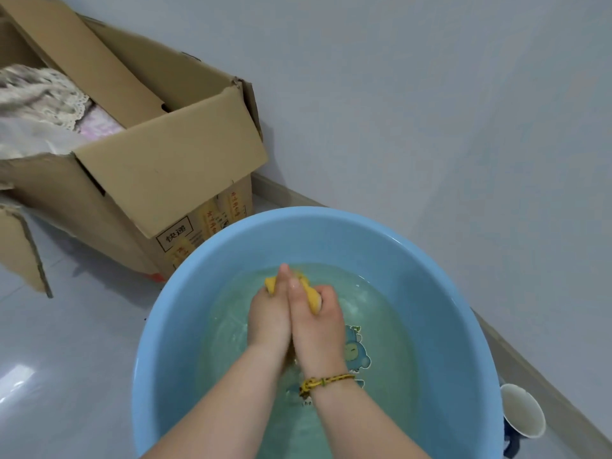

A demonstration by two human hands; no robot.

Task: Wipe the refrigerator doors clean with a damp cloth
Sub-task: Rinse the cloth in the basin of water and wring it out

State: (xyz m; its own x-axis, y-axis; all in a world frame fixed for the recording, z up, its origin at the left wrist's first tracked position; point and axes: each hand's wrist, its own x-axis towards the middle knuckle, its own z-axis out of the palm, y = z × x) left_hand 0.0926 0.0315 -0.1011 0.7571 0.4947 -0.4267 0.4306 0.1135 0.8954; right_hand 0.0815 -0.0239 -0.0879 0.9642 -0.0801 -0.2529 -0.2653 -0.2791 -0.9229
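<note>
Over the blue basin (205, 293), my left hand (269, 318) and right hand (316, 329) press palm to palm, fingers closed on the yellow cloth (313, 298), its length running between them.

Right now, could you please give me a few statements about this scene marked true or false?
1. Both hands, left hand and right hand, squeeze a yellow cloth over the basin. True.
2. The basin is red. False: it is blue.
3. The basin holds water. True.
4. The cardboard box is taped shut. False: its flaps are open.
5. A cord bracelet is on the left wrist. False: it is on the right.
</note>
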